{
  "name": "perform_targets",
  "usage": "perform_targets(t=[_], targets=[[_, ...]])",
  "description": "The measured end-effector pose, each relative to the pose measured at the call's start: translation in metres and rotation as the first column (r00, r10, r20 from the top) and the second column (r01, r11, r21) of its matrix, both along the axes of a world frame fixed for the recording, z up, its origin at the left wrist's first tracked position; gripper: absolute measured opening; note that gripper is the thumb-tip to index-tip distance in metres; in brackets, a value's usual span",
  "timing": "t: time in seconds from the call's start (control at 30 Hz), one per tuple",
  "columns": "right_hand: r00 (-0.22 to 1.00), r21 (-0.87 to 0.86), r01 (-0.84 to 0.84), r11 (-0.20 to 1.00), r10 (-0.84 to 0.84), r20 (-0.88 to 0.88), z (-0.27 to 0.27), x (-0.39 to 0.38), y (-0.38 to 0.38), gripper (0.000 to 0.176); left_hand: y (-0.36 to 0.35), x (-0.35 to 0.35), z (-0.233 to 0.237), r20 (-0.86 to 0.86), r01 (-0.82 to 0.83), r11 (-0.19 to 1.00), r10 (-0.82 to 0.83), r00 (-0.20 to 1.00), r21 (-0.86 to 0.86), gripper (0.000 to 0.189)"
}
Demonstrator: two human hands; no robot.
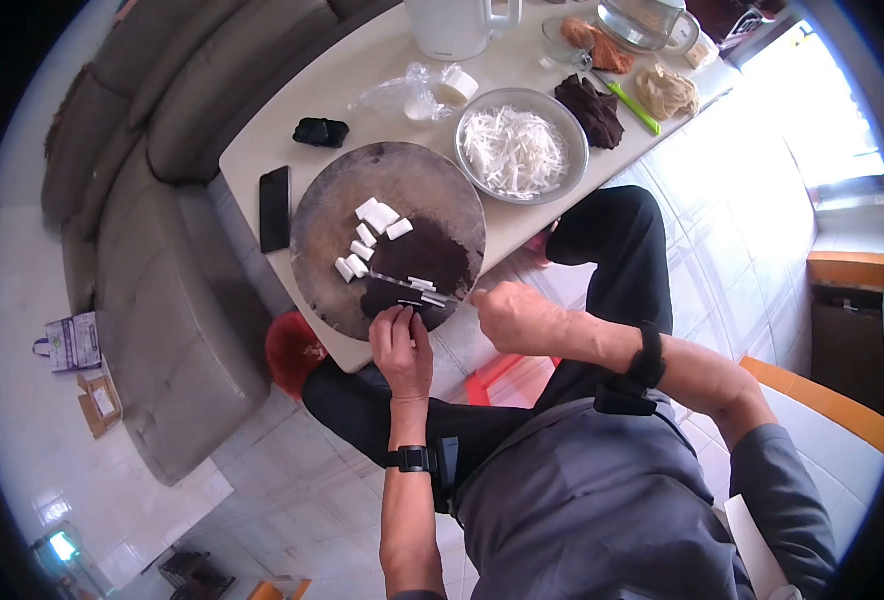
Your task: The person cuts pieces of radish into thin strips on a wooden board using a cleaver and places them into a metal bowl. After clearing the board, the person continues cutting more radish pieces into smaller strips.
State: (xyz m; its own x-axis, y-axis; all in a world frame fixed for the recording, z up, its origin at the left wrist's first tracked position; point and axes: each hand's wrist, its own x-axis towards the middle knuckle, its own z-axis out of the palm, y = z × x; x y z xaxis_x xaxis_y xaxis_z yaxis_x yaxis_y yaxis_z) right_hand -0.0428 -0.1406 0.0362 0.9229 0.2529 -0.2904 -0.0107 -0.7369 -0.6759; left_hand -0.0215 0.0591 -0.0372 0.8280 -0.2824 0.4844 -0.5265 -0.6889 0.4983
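My right hand is wrapped round the handle of a knife, its blade reaching left over the round chopping board. Beside the blade, my left hand has its fingers bent and pressed together at the board's near edge. A thin white piece shows at those fingertips; the rest of it is hidden. Close to the blade lie several cut white strips. Farther up the board are several thick white blocks, cut from some pale food I cannot identify. Dark wet patches stain the board.
Behind the board stands a metal bowl of white shreds. A phone and a black object lie left. Plastic wrap, a white jug, dark cloth-like stuff and a green-handled tool are also on the table.
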Motion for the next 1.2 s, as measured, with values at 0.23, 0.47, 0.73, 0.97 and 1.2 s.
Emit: perform_targets(t=[0.23, 0.47, 0.73, 0.97, 1.2], targets=[[0.995, 0.104, 0.088, 0.991, -0.092, 0.035, -0.017, 0.001, -0.006, 0.013, -0.003, 0.003, 0.014, -0.036, -0.028, 0.992, 0.032, 0.999, 0.123, 0.023], [0.992, 0.170, 0.122, 0.978, -0.127, 0.021, -0.020, -0.005, -0.012, 0.013, 0.004, -0.002, 0.007, -0.025, 0.012, 0.994, -0.009, 1.000, 0.109, 0.024], [0.990, 0.168, 0.137, 0.976, -0.142, 0.020, -0.011, -0.009, -0.012, 0.013, -0.012, -0.001, 0.015, 0.009, 0.152, 0.958, -0.159, 0.987, 0.245, 0.025], [0.992, 0.162, 0.122, 0.979, -0.125, 0.014, -0.008, -0.014, -0.015, 0.014, -0.007, -0.004, 0.010, 0.013, 0.134, 0.959, -0.142, 0.990, 0.249, 0.024], [0.991, 0.147, 0.135, 0.980, -0.136, -0.004, -0.010, -0.017, -0.015, 0.014, -0.014, -0.001, 0.015, 0.021, 0.145, 0.956, -0.155, 0.988, 0.255, 0.024]])
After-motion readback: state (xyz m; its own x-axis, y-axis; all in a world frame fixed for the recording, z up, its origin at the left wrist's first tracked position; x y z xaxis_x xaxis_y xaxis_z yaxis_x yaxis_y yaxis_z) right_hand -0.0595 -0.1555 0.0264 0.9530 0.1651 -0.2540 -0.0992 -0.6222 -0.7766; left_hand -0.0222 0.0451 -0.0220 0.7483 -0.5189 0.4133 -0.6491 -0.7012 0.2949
